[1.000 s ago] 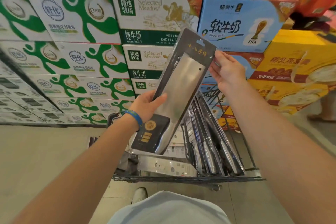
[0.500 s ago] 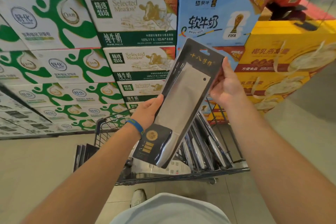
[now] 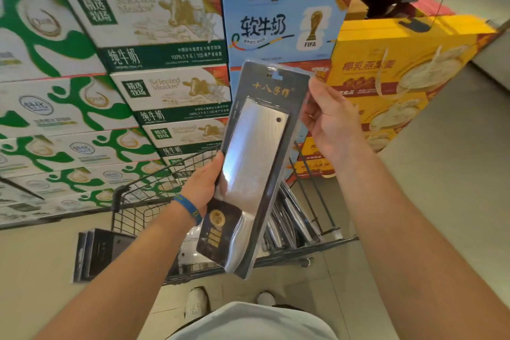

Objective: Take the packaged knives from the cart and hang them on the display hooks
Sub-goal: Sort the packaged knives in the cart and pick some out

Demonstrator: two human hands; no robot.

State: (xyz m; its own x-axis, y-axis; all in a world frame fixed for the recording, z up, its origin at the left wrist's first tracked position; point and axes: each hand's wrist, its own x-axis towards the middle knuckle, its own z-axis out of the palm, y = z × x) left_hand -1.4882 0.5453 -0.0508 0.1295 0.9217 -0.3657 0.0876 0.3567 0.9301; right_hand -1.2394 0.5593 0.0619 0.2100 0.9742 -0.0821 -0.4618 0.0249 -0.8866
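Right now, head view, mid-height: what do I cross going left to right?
green-and-white milk cartons → left hand → packaged knife → right hand → yellow boxes

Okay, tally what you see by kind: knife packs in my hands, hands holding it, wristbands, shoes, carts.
Knife pack in hand: 1
Hands holding it: 2, left hand and right hand
Wristband: 1
Shoes: 2
Cart: 1
Total: 7
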